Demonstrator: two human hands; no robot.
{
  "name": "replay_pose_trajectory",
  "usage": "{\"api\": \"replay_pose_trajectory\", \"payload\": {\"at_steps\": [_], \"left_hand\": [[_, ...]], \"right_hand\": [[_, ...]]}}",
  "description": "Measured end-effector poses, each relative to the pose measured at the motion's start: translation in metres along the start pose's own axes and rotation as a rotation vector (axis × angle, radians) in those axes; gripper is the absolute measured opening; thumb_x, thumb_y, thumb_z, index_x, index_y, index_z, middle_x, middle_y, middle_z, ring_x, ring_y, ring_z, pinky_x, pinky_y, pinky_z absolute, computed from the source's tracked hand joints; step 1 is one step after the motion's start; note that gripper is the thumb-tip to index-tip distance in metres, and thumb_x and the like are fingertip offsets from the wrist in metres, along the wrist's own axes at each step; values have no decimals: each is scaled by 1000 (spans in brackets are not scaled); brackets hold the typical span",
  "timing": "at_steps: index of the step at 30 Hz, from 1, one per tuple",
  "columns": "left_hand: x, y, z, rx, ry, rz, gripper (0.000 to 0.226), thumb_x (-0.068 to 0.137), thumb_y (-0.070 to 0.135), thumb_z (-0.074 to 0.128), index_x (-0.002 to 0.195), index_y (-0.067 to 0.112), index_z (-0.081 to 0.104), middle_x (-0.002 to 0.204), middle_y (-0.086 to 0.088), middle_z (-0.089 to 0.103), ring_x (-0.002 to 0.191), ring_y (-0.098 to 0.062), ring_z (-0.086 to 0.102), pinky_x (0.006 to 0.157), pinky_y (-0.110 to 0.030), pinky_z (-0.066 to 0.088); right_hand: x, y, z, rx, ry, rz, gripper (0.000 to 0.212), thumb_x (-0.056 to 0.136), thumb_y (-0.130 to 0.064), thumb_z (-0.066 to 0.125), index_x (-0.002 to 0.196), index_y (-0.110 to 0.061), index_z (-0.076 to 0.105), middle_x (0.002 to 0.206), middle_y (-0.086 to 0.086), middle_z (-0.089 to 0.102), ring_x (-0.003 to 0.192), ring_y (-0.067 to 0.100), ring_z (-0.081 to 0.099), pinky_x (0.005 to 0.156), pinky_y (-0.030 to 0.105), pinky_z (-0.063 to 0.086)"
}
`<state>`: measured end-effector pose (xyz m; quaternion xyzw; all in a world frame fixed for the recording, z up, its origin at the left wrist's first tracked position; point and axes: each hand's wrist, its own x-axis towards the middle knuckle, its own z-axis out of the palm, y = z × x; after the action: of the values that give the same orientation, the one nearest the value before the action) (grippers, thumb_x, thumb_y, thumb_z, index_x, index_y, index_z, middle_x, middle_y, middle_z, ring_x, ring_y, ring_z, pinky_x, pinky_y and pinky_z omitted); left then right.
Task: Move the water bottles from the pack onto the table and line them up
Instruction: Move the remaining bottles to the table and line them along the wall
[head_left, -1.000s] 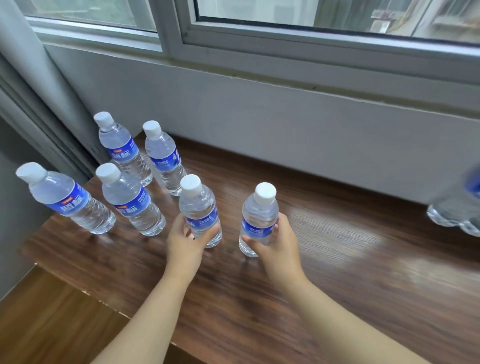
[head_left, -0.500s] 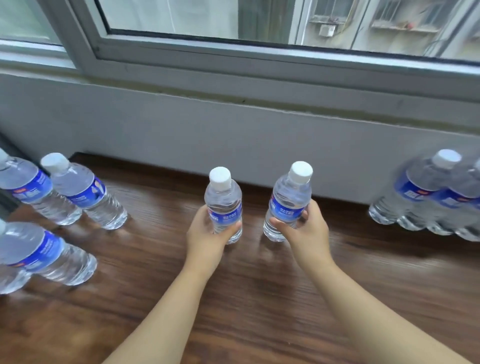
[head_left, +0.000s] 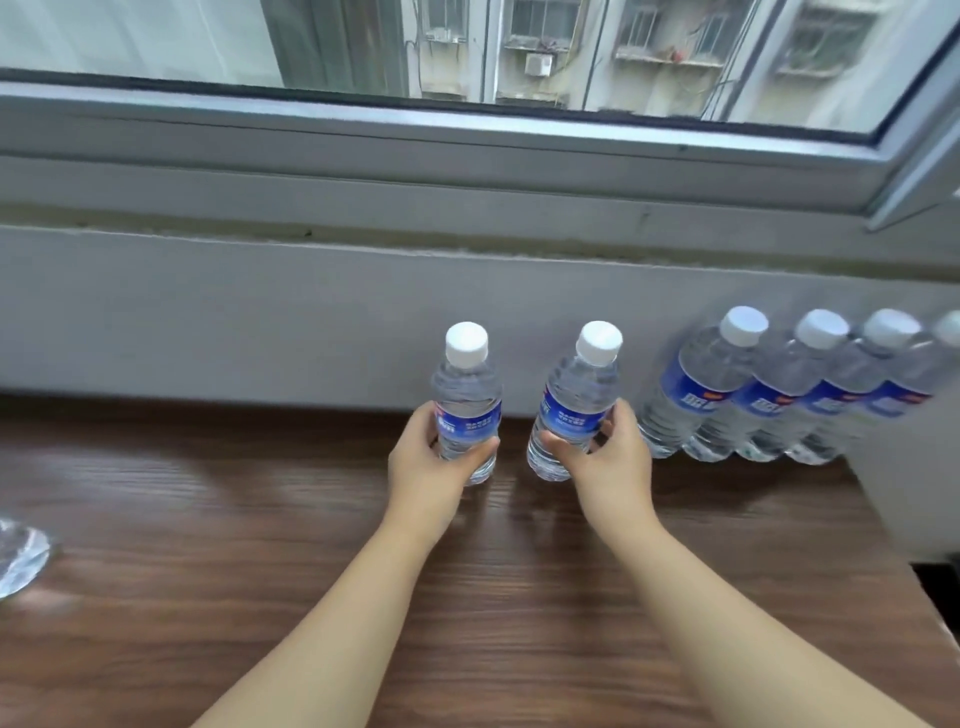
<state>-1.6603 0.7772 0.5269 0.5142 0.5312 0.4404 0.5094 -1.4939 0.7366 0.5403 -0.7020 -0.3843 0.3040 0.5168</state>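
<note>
Centre frame: left hand (head_left: 428, 467) fingers clamped on left bottle (head_left: 467, 400); right hand (head_left: 613, 462) fingers clamped on right bottle (head_left: 576, 400). Bottle row (head_left: 769, 395) just right, on table (head_left: 208, 519).

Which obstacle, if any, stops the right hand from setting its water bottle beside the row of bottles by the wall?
Probably none. The right hand grips its water bottle just left of the row of bottles, with only bare table between.
</note>
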Motion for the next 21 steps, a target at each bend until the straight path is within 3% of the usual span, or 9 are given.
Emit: {"api": "replay_pose_trajectory", "payload": {"at_steps": [3, 9, 15, 21], "left_hand": [[7, -1, 19, 3, 2, -3, 49, 65, 12, 86, 108, 23, 63, 101, 9, 72, 96, -5, 67, 91, -29, 53], [14, 1, 44, 64, 6, 18, 45, 66, 17, 85, 96, 37, 58, 92, 19, 68, 80, 18, 60, 77, -13, 46], [19, -1, 52, 66, 36, 21, 49, 66, 17, 85, 105, 29, 59, 94, 17, 68, 88, 9, 62, 78, -15, 47], [20, -2, 52, 119, -10, 39, 50, 66, 20, 85, 98, 39, 52, 100, 15, 65, 93, 5, 60, 80, -17, 46]], "right_hand": [[9, 5, -6, 0, 20, 12, 55, 69, -17, 85, 114, -24, 55, 100, -19, 65, 97, -2, 61, 81, 18, 46], [23, 13, -12, 5, 67, 6, 55, 68, -16, 85, 114, -23, 55, 102, -18, 65, 98, 1, 61, 85, 20, 47], [27, 17, -11, 5, 49, -15, 58, 69, -14, 84, 119, -19, 54, 108, -10, 65, 101, 4, 61, 87, 16, 43], [32, 22, -18, 18, -38, -20, 60, 71, -11, 83, 121, -22, 52, 117, -8, 62, 109, 6, 58, 93, 21, 43]]}}
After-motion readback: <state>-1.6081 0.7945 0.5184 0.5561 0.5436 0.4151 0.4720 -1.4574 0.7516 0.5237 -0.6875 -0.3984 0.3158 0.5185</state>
